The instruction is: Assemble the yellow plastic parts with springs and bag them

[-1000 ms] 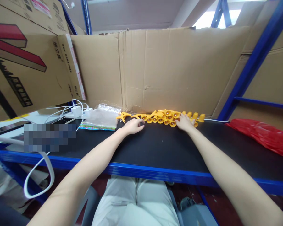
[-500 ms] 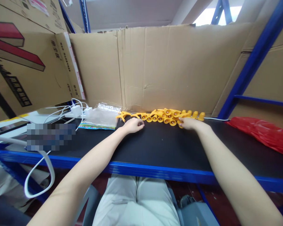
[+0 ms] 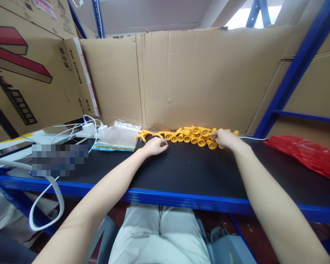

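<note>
Along the back of the black table top lies a low heap of yellow bell-shaped cups [image 3: 201,142], several with their open ends facing me. At the heap's left end are yellow branched pieces [image 3: 143,135]. My left hand [image 3: 156,146] rests on the table just in front of these, fingers curled in, with nothing visible in them. My right hand [image 3: 224,139] is over the right part of the heap, its fingertips closed at a yellow cup near the top. That hand hides part of the cups behind it, and its grip is partly covered.
Clear plastic bags [image 3: 117,135] lie left of the heap, beside white chargers [image 3: 88,129] and cables. A red plastic bag [image 3: 305,154] is at the right. A cardboard wall [image 3: 209,80] stands behind. The table's blue front edge [image 3: 187,200] runs above my lap.
My right hand has moved slightly up and to the right over the heap, uncovering a yellow cup in the front row. My left hand has stayed in place.
</note>
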`<action>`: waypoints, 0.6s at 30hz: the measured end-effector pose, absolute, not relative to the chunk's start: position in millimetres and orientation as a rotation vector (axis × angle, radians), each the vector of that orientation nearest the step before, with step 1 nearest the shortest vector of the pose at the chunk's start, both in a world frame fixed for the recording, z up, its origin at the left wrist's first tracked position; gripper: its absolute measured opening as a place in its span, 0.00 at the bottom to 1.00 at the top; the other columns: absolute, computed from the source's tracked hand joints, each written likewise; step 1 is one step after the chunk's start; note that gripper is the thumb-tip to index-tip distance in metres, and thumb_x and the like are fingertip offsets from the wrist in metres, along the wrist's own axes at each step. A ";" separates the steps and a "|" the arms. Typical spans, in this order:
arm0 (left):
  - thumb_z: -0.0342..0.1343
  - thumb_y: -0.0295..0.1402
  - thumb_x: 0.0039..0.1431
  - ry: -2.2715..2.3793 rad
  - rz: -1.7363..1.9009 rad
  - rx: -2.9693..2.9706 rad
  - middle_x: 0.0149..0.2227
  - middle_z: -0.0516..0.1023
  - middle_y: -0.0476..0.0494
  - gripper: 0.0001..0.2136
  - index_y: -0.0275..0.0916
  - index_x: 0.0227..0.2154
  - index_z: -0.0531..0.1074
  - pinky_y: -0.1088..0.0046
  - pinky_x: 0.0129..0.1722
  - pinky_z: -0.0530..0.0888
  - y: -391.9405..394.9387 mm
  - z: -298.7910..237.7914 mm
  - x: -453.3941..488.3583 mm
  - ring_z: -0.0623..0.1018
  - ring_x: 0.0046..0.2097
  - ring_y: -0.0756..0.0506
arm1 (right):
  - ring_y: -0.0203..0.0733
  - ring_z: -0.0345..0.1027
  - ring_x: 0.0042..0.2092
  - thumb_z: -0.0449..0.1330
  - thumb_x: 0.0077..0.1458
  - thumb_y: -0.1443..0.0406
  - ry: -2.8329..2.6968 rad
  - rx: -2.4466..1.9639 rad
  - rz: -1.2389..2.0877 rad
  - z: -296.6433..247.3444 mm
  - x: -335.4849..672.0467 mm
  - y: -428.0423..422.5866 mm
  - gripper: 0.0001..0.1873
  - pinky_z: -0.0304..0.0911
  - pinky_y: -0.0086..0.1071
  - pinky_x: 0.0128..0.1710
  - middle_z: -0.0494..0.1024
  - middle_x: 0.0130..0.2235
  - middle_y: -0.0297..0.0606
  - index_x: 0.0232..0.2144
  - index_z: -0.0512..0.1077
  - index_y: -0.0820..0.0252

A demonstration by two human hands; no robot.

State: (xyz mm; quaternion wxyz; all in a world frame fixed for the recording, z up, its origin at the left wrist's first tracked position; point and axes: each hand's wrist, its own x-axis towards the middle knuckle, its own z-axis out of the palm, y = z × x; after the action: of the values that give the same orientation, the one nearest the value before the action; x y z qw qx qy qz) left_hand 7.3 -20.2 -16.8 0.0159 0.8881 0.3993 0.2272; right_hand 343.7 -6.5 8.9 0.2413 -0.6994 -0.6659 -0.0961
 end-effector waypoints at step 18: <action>0.48 0.23 0.52 2.155 0.752 2.451 0.48 0.70 0.38 0.17 0.41 0.44 0.71 0.63 0.46 0.68 -4.3 -14.6 -23.9 0.68 0.51 0.39 | 0.42 0.72 0.30 0.52 0.54 0.68 -2.220 -1.753 0.347 13.6 289.3 -30.3 0.20 0.67 0.38 0.37 0.78 0.32 0.41 0.49 0.72 0.56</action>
State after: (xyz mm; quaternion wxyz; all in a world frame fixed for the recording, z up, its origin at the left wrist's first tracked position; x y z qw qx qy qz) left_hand -23.9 -4.3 -14.6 -0.1034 0.7279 0.6400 0.2234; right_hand 289.3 -30.3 13.6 0.1452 -0.6087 -0.7707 0.1206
